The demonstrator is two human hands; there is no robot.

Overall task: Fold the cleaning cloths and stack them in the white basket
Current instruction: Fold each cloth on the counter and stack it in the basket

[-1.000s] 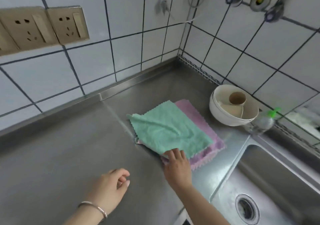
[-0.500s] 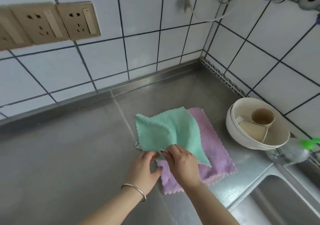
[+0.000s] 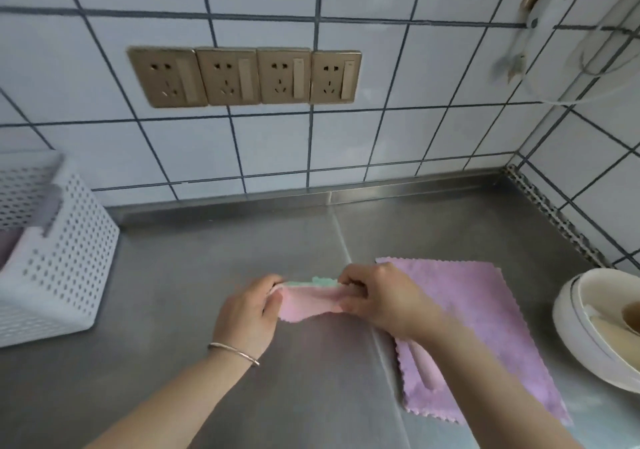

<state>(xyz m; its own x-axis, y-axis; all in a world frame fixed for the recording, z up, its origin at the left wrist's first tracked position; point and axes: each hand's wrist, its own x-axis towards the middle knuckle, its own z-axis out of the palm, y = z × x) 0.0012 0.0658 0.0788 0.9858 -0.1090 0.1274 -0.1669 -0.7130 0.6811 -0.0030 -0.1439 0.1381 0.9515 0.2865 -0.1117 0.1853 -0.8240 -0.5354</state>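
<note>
Both hands are closed on one small cloth held between them, above the steel counter (image 3: 173,310). With my left hand (image 3: 247,313) I pinch the left end of the pink-and-green cloth (image 3: 308,301), thumb and fingers curled tight around its edge, a thin bangle (image 3: 233,353) on that wrist. With my right hand (image 3: 379,298) I grip the other end, fingers curled under and knuckles up, so the cloth stretches in a short band from one hand to the other. Its pink face is toward me and sags a little at the lower edge; a strip of pale green with a scalloped edge shows along the top, on the far side of my fingers. How many fingers are tucked into the fabric I cannot tell, since the cloth covers their tips.

Under and beyond my right forearm the purple cloth (image 3: 485,327) lies flat and unfolded on the counter, stretching to the right of that hand. Farther right of it a white bowl (image 3: 568,324) sits at the edge of view, with something beige inside. Well off to the left of my left hand the white basket (image 3: 65,258) stands by the tiled wall, its perforated side facing me. Straight ahead of both hands, up on the wall, a row of four brass-coloured sockets (image 3: 246,76) is mounted.
</note>
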